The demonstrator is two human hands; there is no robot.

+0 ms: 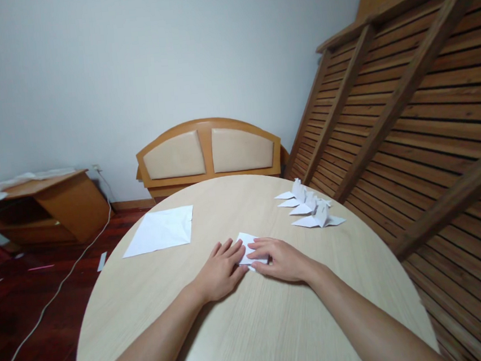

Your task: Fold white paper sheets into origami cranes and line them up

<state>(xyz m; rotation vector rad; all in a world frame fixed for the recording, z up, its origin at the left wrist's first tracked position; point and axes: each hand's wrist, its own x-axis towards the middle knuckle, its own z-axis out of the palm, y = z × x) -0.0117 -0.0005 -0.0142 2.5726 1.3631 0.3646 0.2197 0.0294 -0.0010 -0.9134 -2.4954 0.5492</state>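
A small piece of folded white paper (246,241) lies on the round table (238,328) between my two hands. My left hand (221,268) rests flat, its fingers slightly apart and the tips on the paper's left edge. From the other side, my right hand (280,259) grips the paper, with bent fingers over its top and the thumb at its near edge. Part of the paper is hidden beneath the fingers. Several folded white paper figures (321,215) with pointed wings stand in a row beyond my right hand.
Sheets of white paper (160,231) lie at the table's far left. Behind the table stands a wooden headboard (206,149) with two padded panels. A large slatted wooden frame (408,119) leans along the right. At left are a low cabinet (73,205) and a white cable (63,281) on the floor.
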